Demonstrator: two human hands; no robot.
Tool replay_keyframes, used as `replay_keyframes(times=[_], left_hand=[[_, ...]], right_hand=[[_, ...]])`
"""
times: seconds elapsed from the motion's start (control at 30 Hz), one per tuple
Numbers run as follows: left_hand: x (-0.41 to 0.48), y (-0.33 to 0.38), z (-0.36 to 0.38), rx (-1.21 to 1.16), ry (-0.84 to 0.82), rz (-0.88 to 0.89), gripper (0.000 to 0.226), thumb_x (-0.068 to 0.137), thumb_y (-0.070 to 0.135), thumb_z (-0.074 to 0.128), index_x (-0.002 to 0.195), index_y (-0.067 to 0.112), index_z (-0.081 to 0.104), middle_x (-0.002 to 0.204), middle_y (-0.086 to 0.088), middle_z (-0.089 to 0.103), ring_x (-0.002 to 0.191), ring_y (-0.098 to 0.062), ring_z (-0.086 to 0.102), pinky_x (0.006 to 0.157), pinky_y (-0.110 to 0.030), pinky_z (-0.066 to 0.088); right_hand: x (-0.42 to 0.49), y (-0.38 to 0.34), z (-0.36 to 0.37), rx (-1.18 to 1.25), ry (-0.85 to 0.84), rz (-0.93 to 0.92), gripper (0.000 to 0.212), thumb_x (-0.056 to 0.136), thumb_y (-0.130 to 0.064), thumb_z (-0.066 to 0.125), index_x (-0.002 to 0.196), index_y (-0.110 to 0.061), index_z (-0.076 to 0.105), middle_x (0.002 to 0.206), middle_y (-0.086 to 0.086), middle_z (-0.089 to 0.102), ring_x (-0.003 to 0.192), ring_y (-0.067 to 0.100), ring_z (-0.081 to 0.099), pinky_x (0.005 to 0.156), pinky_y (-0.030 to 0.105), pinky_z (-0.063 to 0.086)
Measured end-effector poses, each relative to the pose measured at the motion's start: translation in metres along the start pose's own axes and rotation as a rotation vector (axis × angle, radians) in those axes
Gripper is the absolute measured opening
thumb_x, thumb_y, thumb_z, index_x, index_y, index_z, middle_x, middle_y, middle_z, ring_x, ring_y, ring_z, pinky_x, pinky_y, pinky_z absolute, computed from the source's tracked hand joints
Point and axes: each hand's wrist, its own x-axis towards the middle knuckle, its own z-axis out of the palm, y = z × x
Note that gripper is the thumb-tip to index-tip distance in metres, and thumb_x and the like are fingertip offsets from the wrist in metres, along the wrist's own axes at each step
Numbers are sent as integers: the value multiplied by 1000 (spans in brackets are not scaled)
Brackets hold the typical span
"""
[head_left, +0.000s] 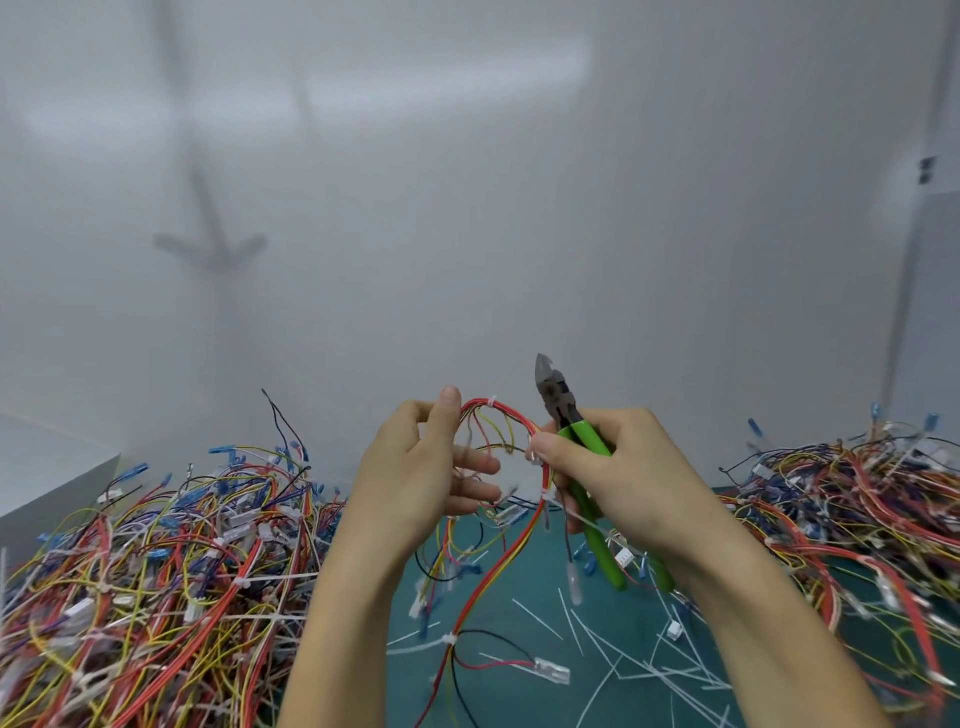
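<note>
Nearest, both bare forearms reach in over a green counter (519, 587) strewn with cut white cable ties (613, 649). A big tangle of red, yellow and blue wires (156, 571) heaps up on the left, and a second heap (857, 509) lies on the right.

Between them, raised above the counter, the left hand (415, 478) stands palm inward with its thumb up. Its grip pinches the left end of a looped wire harness (485, 404), the lower fingers loosely curled. The harness arches across to the right hand (623, 478) and then trails down to the counter. The right grip is wrapped round the green handles of the cutters (558, 400), while thumb and forefinger also pinch the harness. The cutter head points up and away, clear of the wires.

At far left sits a white box (47, 467), and behind everything is a plain white wall (467, 208).
</note>
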Motion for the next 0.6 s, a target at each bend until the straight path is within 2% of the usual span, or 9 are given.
replay_keyframes(times=[0.13,0.23,0.33,0.37,0.43,0.47,0.5,0.6], left_hand=[[0,-4,-1,194,142,187,16,92,42,60,96,27,58,90,6,71,71,-3,69,71,-34,59],[-2,-2,4,336,126,356,9,86,36,67,84,28,65,84,12,69,85,-1,63,76,-22,49],[-3,-1,10,391,-39,372,16,88,34,65,76,25,70,74,13,69,75,-3,62,64,-12,44],[-3,-2,11,397,-111,343,18,90,33,64,77,23,72,74,11,71,75,-6,64,66,-16,47],[-2,-5,12,422,-236,284,17,92,28,61,82,22,73,79,3,73,81,-16,67,77,-32,53],[-2,-6,11,429,-294,270,17,92,25,60,84,23,74,81,1,74,83,-18,68,81,-37,53],[-2,-7,11,416,-346,265,16,93,23,60,85,24,74,83,3,74,82,-16,68,82,-37,54],[-1,-9,7,339,-458,284,14,92,15,64,86,24,73,85,11,76,80,0,68,75,-16,50]], right_hand=[[1,3,-2,18,19,-16,25,95,-20,63,83,1,66,53,5,55,48,17,54,52,33,55],[2,5,-2,-19,29,-36,25,97,-23,62,81,-3,65,51,3,56,47,15,54,55,37,55],[3,7,-1,-50,44,-58,24,97,-24,62,81,-6,65,51,1,57,47,14,55,56,40,55],[3,8,-1,-59,52,-67,23,97,-24,62,81,-8,66,51,1,58,47,13,56,55,37,54],[4,9,-1,-83,73,-86,23,97,-25,61,80,-11,66,51,1,59,46,12,56,54,33,51],[5,9,-2,-94,85,-92,22,97,-26,61,80,-12,66,51,2,60,47,13,56,55,34,51],[5,10,-2,-100,95,-93,22,96,-27,62,80,-13,66,52,2,61,48,14,58,56,38,54],[7,10,-2,-114,109,-92,21,95,-31,62,82,-15,66,56,5,63,55,23,62,68,52,58]])
